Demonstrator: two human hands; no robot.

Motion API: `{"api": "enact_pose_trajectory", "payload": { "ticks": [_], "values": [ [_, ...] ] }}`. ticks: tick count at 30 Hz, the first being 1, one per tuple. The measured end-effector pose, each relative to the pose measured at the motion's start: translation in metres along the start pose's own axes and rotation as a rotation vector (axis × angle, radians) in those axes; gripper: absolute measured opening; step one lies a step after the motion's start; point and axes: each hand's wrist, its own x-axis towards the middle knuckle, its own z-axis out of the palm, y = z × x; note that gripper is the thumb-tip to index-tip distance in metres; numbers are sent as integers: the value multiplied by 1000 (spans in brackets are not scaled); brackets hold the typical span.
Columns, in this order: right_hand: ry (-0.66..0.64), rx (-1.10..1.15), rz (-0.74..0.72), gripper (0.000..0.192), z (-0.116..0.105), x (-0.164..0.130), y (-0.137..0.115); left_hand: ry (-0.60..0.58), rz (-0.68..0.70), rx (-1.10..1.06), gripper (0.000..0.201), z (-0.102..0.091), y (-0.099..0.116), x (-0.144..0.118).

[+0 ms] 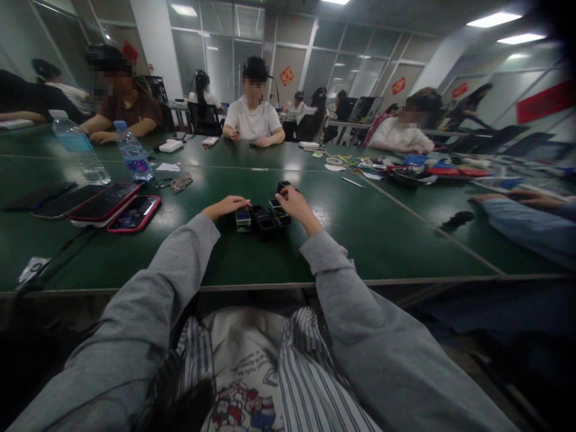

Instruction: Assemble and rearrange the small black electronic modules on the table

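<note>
My left hand (228, 206) lies with its fingers stretched out over the top of a small stack of flat, card-like pieces (243, 223). Just right of that stack sits a black open box with compartments (263, 221) on the green table. My right hand (294, 205) reaches in from the other side, fingers bent down and closed at a second group of small flat pieces (275, 205); what lies between the fingertips is too small to make out. A small black block (283, 186) shows just beyond the right fingers.
Left stand two water bottles (81, 147) (131, 150), beside phones, one red-cased (135, 214). Glasses (181, 183) lie behind. At right are a pen (353, 182), a heap of cables and tools (418, 168), a dark object (458, 219) and another person's sleeve (526, 225). People sit across.
</note>
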Motion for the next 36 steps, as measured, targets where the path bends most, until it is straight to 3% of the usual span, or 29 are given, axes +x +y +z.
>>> {"api": "enact_pose_trajectory", "payload": {
  "ticks": [3, 6, 14, 19, 26, 36],
  "values": [
    [-111, -17, -57, 46, 6, -6, -4, -17, 11, -11, 52, 0, 3, -2],
    [-161, -33, -70, 44, 9, -10, -7, -29, 19, -8, 53, 0, 5, -4],
    [-26, -37, -69, 41, 9, -7, -6, -26, 37, -21, 51, 1, -2, 1],
    [-83, -49, -78, 43, 10, -9, -8, -20, 33, -19, 52, 1, 0, 0],
    [-174, -98, -111, 67, 12, -11, -3, -26, 19, -20, 56, 2, 7, -6],
    [-140, -77, -71, 55, 13, -11, -6, 21, 0, -28, 51, 3, -1, 0]
  ]
}}
